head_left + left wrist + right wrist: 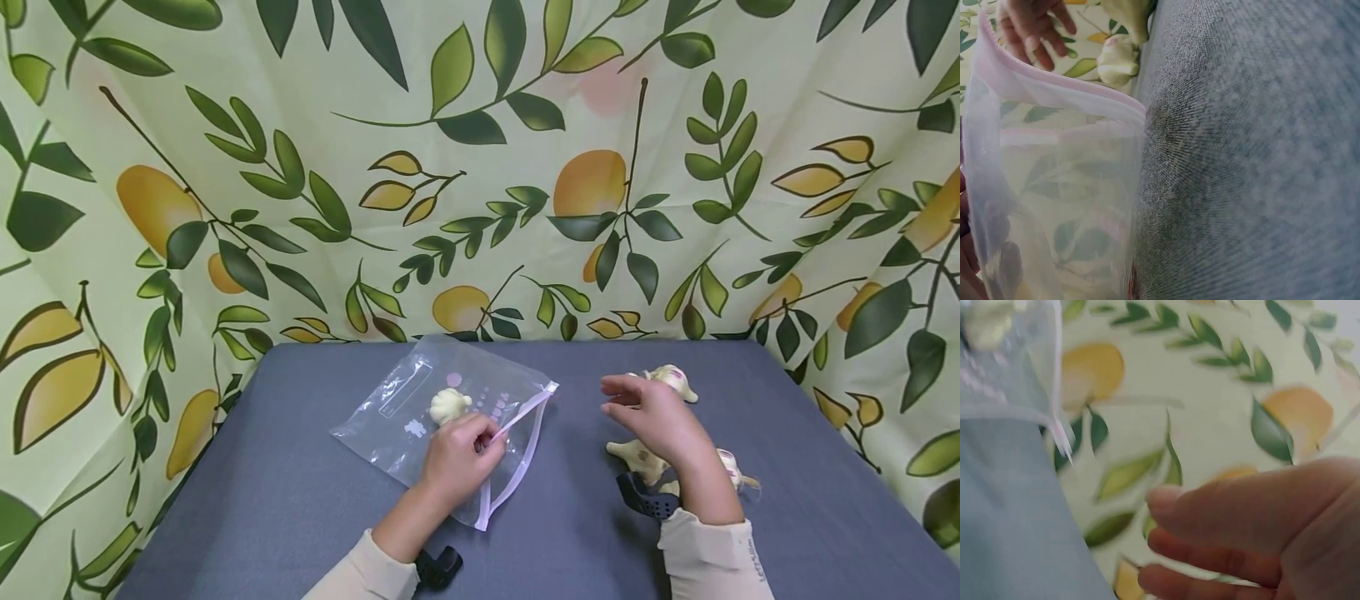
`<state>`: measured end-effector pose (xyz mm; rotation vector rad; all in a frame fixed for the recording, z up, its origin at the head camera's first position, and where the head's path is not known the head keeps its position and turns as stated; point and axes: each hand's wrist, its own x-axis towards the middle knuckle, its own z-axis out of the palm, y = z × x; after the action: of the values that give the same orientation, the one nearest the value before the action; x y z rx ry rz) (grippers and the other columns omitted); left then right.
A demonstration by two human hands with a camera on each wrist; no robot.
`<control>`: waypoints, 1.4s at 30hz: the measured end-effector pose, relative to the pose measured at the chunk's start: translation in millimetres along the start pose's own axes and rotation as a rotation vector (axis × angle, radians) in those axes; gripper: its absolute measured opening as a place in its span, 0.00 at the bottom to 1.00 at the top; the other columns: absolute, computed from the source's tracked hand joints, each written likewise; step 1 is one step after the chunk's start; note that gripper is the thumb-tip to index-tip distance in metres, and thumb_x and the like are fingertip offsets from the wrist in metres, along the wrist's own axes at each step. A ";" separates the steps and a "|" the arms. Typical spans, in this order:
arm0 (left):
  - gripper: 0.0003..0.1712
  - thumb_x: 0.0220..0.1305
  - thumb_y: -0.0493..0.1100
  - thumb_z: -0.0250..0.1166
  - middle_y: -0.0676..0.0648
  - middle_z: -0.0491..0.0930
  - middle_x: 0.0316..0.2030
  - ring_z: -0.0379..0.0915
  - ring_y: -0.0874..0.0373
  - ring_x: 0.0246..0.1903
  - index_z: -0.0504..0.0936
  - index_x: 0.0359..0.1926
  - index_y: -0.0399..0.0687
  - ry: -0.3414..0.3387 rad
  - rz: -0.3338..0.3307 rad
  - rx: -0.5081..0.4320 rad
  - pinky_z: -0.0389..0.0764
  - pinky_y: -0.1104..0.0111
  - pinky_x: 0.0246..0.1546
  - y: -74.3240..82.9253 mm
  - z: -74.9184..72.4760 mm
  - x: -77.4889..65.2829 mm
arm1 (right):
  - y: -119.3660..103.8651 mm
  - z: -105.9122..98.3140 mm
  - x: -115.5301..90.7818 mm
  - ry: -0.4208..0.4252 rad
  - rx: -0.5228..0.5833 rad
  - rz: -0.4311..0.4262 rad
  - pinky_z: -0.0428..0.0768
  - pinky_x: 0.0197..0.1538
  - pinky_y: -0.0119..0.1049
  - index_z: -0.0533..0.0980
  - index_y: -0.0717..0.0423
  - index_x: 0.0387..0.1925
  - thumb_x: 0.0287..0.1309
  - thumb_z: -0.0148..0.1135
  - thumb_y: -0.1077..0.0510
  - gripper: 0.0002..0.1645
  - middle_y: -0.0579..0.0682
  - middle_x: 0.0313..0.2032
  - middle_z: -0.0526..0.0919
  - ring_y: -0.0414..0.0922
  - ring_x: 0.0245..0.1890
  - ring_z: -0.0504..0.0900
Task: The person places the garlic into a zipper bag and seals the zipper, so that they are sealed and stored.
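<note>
My left hand pinches the pink-edged opening of a clear zip bag that lies on the table. Inside the bag is one white garlic bulb, just beyond the fingers. The left wrist view shows the bag mouth raised and gaping. My right hand hovers above the garlic on the right, its fingers relaxed and pointing toward the bag. Nothing shows between thumb and fingers of that hand in the right wrist view. Around it lie garlic bulbs: one behind, others nearer and beside the wrist, partly hidden.
A grey-blue cloth covers the table. Leaf-and-fruit patterned fabric hangs behind the table and along both sides. Each wrist wears a black strap, one of them the right strap.
</note>
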<state>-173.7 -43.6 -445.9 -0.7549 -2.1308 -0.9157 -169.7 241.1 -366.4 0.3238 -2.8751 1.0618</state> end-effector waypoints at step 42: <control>0.10 0.47 0.40 0.71 0.58 0.71 0.17 0.62 0.71 0.19 0.77 0.20 0.54 -0.007 0.001 0.012 0.64 0.82 0.21 1.3 -0.8 -0.3 | 18.5 23.0 10.7 -0.019 -0.162 0.085 0.73 0.58 0.63 0.71 0.65 0.62 0.54 0.67 0.59 0.34 0.70 0.57 0.75 0.67 0.57 0.74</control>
<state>-172.3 -43.6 -445.2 -0.7541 -2.1396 -0.9005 -183.8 238.0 -394.4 0.2040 -2.9913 0.8334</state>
